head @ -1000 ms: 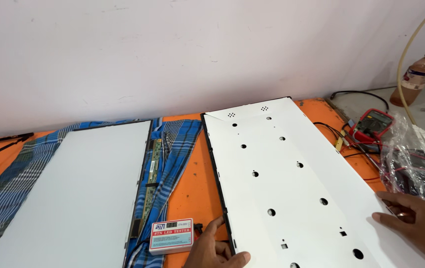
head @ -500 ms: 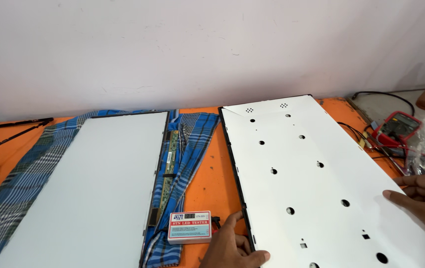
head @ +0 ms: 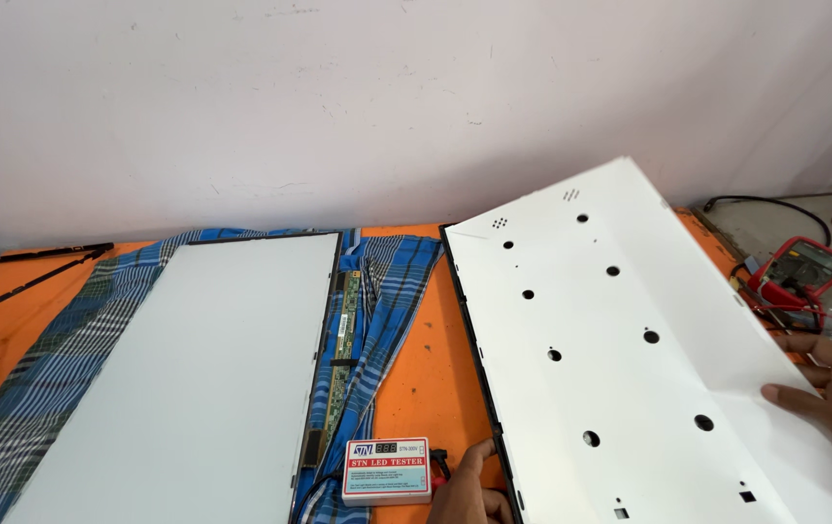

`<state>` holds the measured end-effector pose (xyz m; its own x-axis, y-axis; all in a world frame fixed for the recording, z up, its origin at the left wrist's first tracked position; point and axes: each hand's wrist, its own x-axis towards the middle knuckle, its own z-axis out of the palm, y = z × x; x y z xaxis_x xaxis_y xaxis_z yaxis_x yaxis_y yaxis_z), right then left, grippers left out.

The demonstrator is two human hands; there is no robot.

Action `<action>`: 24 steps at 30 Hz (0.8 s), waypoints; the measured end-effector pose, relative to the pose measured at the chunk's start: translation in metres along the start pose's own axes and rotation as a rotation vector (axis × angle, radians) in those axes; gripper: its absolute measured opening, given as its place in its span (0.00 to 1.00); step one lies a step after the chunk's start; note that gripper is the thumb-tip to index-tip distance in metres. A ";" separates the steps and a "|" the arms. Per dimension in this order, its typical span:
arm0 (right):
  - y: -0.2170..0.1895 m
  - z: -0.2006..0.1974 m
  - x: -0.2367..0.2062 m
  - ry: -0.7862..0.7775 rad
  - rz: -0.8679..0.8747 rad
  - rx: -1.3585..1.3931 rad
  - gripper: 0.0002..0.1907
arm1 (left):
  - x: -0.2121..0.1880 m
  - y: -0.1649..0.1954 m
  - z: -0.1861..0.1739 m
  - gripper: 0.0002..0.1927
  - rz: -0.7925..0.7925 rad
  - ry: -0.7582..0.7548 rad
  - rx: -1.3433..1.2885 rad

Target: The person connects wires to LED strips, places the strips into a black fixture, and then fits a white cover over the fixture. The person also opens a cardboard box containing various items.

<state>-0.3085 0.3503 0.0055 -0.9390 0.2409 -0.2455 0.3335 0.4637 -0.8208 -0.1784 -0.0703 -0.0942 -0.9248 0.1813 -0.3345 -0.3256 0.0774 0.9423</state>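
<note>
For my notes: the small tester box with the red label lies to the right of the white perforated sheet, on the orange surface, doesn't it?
Not quite: in the head view the tester box lies to the left of the white perforated sheet, on the orange surface.
</note>
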 end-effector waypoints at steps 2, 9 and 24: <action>0.007 -0.003 0.001 0.015 -0.042 0.011 0.37 | 0.000 -0.002 -0.001 0.50 0.036 -0.052 0.027; 0.031 -0.014 0.020 0.090 -0.177 -0.060 0.36 | -0.002 0.009 -0.002 0.60 0.071 -0.099 0.084; 0.050 -0.030 0.062 0.045 -0.082 -0.134 0.39 | -0.026 0.033 0.002 0.66 0.128 -0.102 0.107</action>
<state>-0.3478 0.4144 -0.0355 -0.9599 0.2340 -0.1545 0.2668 0.5926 -0.7600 -0.1650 -0.0708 -0.0543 -0.9308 0.2945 -0.2165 -0.1788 0.1497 0.9724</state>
